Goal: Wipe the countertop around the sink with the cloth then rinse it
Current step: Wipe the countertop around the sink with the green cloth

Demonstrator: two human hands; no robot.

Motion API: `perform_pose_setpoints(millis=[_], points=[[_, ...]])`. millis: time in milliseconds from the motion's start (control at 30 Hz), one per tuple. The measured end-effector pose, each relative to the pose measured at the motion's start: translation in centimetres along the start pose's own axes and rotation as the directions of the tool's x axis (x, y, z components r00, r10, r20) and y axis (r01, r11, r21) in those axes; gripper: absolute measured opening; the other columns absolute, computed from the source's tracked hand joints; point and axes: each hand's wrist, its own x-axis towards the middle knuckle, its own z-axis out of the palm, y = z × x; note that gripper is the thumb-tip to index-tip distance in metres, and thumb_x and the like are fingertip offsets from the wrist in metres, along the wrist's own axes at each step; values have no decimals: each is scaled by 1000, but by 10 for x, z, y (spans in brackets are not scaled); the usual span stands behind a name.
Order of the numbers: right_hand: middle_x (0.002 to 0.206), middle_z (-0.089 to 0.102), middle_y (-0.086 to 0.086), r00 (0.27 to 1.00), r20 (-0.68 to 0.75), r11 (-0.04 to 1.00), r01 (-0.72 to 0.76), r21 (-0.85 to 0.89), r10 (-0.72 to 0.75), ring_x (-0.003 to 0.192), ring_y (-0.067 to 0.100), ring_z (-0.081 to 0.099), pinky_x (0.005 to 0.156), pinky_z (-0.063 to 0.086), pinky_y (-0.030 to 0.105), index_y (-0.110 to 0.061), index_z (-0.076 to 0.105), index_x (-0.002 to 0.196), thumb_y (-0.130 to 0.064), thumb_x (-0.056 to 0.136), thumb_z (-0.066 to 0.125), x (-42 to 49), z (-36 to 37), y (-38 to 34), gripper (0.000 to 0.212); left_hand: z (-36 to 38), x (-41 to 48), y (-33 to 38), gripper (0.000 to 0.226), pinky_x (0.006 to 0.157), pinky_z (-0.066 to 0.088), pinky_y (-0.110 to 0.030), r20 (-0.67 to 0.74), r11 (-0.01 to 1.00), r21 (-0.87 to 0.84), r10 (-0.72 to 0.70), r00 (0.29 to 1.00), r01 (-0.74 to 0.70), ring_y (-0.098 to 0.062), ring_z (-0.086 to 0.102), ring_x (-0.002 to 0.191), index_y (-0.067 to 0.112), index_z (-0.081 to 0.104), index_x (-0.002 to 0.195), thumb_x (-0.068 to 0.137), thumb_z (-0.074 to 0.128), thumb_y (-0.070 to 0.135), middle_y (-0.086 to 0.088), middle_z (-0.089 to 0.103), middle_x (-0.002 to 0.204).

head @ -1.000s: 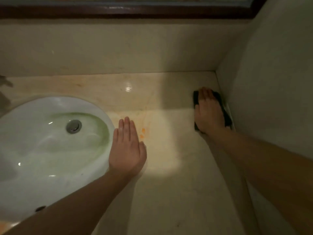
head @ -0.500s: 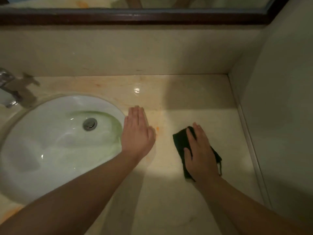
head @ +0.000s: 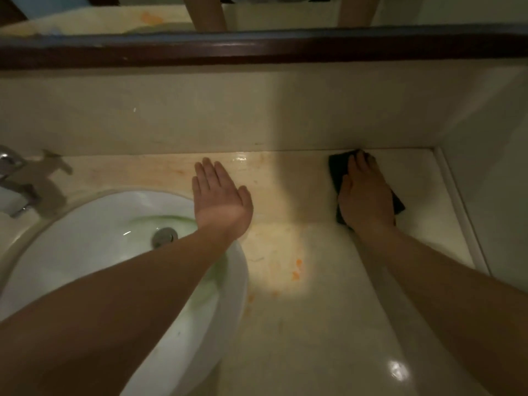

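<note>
Both our hands are down on the countertop. Our left hand lies flat, fingers straight and close together, holding nothing. Its palm rests on the stone just beside the far right rim of the sink, and the forearm crosses over the basin. Our right hand presses flat on the cloth, fingers stretched out rather than curled, pinning it to the counter in the far right corner. The cloth is dark; its far edge reaches the foot of the back wall, and its edges show on either side of our palm. It lies near the side wall but apart from it. Between our hands the stone has an orange tinge, and small orange spots lie nearer to us in a bright patch of light. The white sink shows a green smear around its metal drain. A metal tap stands at the far left. Above the back wall runs a dark mirror frame.
</note>
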Motion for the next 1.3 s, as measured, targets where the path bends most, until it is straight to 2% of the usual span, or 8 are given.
perform_pose_setpoints(millis=[300, 433, 633, 767, 933, 1033, 1133, 1300], points=[[161, 14, 5, 878, 237, 907, 419, 42, -417, 149, 20, 8, 115, -5, 20, -10, 20, 152, -22, 104, 28, 2, 10, -65, 50, -1, 6, -5, 72, 121, 0, -45, 25, 999, -2, 44, 999, -44, -38, -6, 148, -6, 1, 151, 96, 20, 37, -26, -3, 160], [153, 36, 11, 803, 288, 848, 526, 68, -521, 144, 29, 28, 118, 9, 30, -7, 39, 145, -22, 95, 36, -54, 3, -78, 52, -3, 4, -6, 69, 121, 2, -46, 35, 998, -6, 61, 998, -61, -40, -3, 148, -7, 3, 150, 97, 21, 34, -27, 0, 160], [151, 39, 4, 568, 438, 651, 757, 53, -696, 144, 25, 28, 118, 12, 39, -13, 38, 145, -34, 95, 35, -183, -9, -79, 54, -9, 4, -5, 69, 121, -1, -44, 88, 999, 1, 43, 995, -44, -38, -7, 148, -6, 0, 151, 98, 21, 34, -24, -4, 160], [145, 42, 8, 675, 374, 736, 677, 28, -636, 140, 24, 33, 120, 8, 32, -8, 44, 138, -27, 91, 40, -194, -19, -62, 51, -11, 4, -4, 69, 122, 0, -44, 109, 999, 31, 17, 994, -20, -36, -9, 149, -4, -3, 151, 98, 18, 35, -22, -7, 161], [150, 37, 23, 973, 158, 976, 186, -110, -168, 140, 38, 32, 121, 9, 34, 6, 39, 141, -19, 96, 29, -117, -10, -72, 53, -10, 6, -4, 70, 121, 1, -45, 109, 997, 71, 20, 994, -28, -37, -9, 148, -5, -4, 150, 97, 14, 36, -23, -7, 161], [155, 26, 22, 964, 162, 953, 241, -184, -213, 145, 36, 21, 121, 10, 44, 4, 20, 147, -22, 100, 24, -136, 5, -109, 55, -6, 7, -5, 71, 121, 2, -45, 99, 997, 68, 18, 995, -25, -38, -7, 148, -6, -2, 150, 96, 14, 36, -23, -5, 161], [160, 12, 17, 830, 381, 843, 502, -193, -407, 148, 35, 5, 120, 4, 49, -1, 1, 144, -31, 100, 19, -207, 4, -137, 56, -7, 6, -5, 70, 121, 2, -45, 109, 996, 84, 12, 994, -21, -37, -7, 149, -6, -2, 150, 97, 15, 36, -23, -5, 161], [151, 32, 8, 735, 404, 787, 614, -55, -545, 144, 28, 26, 118, 12, 40, -10, 30, 143, -32, 96, 31, -257, -13, -87, 53, -9, 4, -3, 70, 121, 2, -44, 98, 997, 77, 4, 995, -12, -37, -5, 149, -5, -1, 151, 97, 16, 35, -22, -3, 161]])
